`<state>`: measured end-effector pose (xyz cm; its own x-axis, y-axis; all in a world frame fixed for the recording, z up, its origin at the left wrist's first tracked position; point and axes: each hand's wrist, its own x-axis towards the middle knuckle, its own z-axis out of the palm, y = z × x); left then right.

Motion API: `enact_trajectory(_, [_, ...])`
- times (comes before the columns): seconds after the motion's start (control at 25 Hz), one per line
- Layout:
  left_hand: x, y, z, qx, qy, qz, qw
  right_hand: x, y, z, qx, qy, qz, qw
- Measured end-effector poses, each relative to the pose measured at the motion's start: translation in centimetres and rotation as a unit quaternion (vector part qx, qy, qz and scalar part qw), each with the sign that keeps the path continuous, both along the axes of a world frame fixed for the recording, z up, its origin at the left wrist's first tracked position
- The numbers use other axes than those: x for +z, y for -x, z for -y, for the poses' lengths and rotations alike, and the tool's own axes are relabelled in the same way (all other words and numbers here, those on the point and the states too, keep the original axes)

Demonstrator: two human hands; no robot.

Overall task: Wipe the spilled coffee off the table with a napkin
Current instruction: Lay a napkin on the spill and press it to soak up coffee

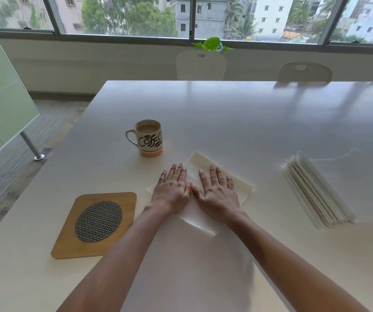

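A white paper napkin (244,188) lies spread flat on the white table (226,113), just right of centre. My left hand (173,190) and my right hand (217,191) rest palm-down on it, side by side, thumbs touching, fingers stretched out flat. Neither hand grips anything. Behind the hands, to the left, stands a mug (148,137) full of milky coffee, lettered "COFFEE", upright. No spilled coffee shows; whatever is under the napkin is hidden.
A wooden trivet (95,224) with a round woven insert lies to the left of my left arm. A fanned stack of white napkins (316,192) sits at the right. White chairs (201,64) stand along the far edge, under the windows.
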<state>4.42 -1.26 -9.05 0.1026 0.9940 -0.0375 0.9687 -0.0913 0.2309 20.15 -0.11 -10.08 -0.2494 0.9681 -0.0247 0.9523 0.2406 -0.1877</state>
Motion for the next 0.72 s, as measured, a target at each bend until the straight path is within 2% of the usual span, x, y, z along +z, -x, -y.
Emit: enact_trajectory(0.72, [-0.1, -0.2, 1.7, 0.022, 0.007, -0.007, 1.000, 0.0, -0.3, 1.3, 0.023, -0.002, 0.002, 1.000])
